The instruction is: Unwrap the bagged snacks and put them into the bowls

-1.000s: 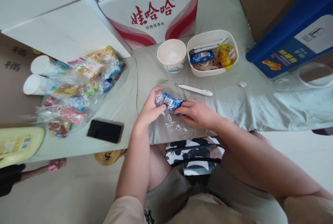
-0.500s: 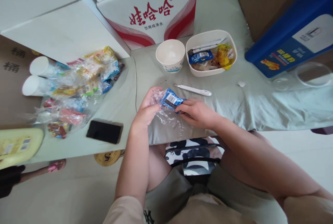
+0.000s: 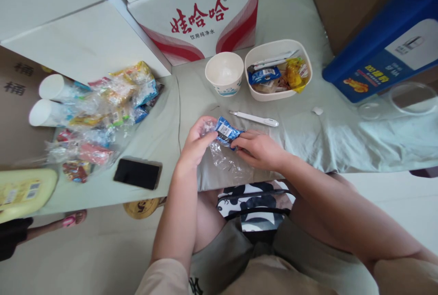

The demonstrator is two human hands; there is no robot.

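Observation:
A small blue packet [image 3: 226, 130] with a white barcode label is held between my two hands. My left hand [image 3: 197, 142] grips its left end, thumb on top, together with crinkled clear plastic film [image 3: 224, 158] that hangs toward the table edge. Closed on the packet's right end is my right hand [image 3: 258, 148]. Just beyond the hands lies a white utility knife [image 3: 255, 118]. Behind it stand a white paper cup [image 3: 225, 73] and a white tub [image 3: 280, 95] with a blue packet, a yellow packet and other small items inside.
Several wrapped packets [image 3: 119, 94] lie at the left beside two white cups. A black phone [image 3: 137, 173] rests near the front edge. A printed carton [image 3: 201, 25] stands behind; a blue box [image 3: 383, 48] and clear cup [image 3: 412, 98] are at right.
My left hand has shifted slightly right, its thumb now on the packet's left part. The clear film has bunched and moved a little. My right hand has barely moved.

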